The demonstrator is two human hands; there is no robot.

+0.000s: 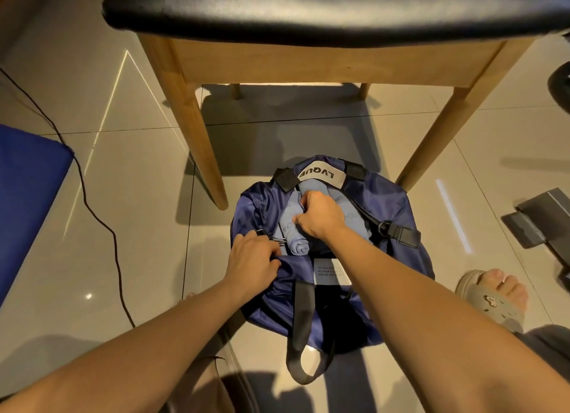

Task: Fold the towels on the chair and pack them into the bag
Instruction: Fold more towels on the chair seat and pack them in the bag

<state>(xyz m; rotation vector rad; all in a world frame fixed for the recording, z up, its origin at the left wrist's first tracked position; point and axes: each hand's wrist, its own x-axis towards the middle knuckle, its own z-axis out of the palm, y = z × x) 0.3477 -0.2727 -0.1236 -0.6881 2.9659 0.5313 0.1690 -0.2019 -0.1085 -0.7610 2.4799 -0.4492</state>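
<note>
A person crouched on a glossy beige tiled floor packs rolled pale blue towels into a navy blue nylon duffel bag. The bag sits on the tiles just in front of a wooden chair with a black padded seat. The right hand is inside the bag's mouth, fingers curled into the towels, which lie side by side there. The left hand pinches the bag's near rim beside a metal clip, holding the opening apart.

Packing looks close to done, though most of the seat is out of view. The risks from here seem modest. The soft rim could slip from the left hand and fold over the opening. The roll whose end shows at the near side could loosen as it is pressed down. The black webbing strap trailing toward the person could snag in the closure.

A grey patch at the bag's far edge reads "LVQUE", upside down to the camera. A white tag at the near edge carries print too small to read.
</note>
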